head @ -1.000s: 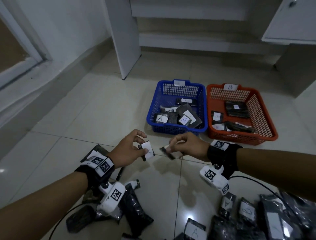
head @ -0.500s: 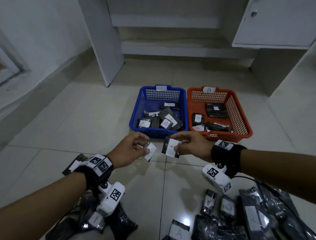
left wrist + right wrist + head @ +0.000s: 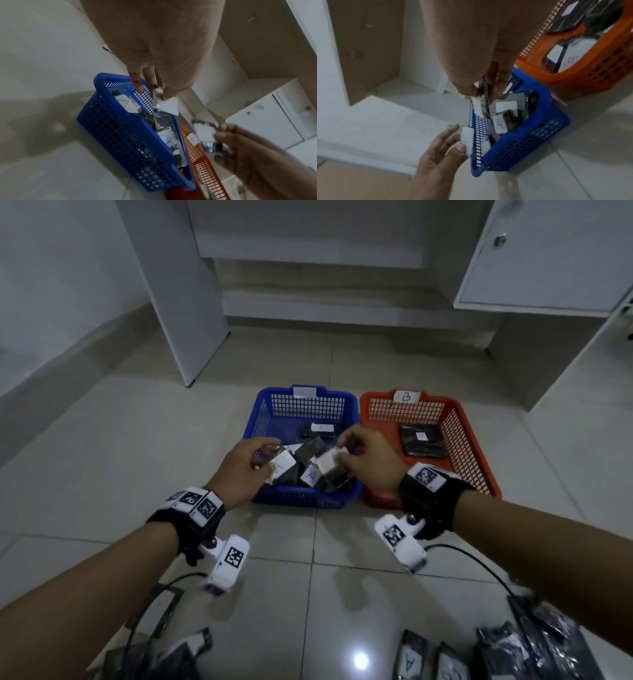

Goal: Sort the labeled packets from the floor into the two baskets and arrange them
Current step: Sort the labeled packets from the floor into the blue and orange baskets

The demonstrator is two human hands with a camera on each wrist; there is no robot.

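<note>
My left hand point(image 3: 255, 462) pinches a small dark packet with a white A label point(image 3: 282, 465) over the left part of the blue basket point(image 3: 305, 499). My right hand point(image 3: 346, 455) pinches another white-labelled packet point(image 3: 329, 462) over the same basket's right part. In the left wrist view the left hand's packet point(image 3: 165, 106) hangs from thumb and fingers above the basket point(image 3: 130, 142). In the right wrist view the right hand's packet point(image 3: 482, 105) hangs edge-on. The orange basket point(image 3: 472, 470) marked B stands beside the blue one on its right. Both hold several packets.
Loose packets lie on the tiled floor near me, at lower left point(image 3: 178, 655) and lower right point(image 3: 527, 645). White cabinet panels point(image 3: 174, 289) and a cupboard door point(image 3: 548, 254) stand behind the baskets. Cables trail from the wrist cameras.
Both hands have carried their packets forward from above the floor tiles to over the blue basket. The view has tilted and drawn closer to the baskets.
</note>
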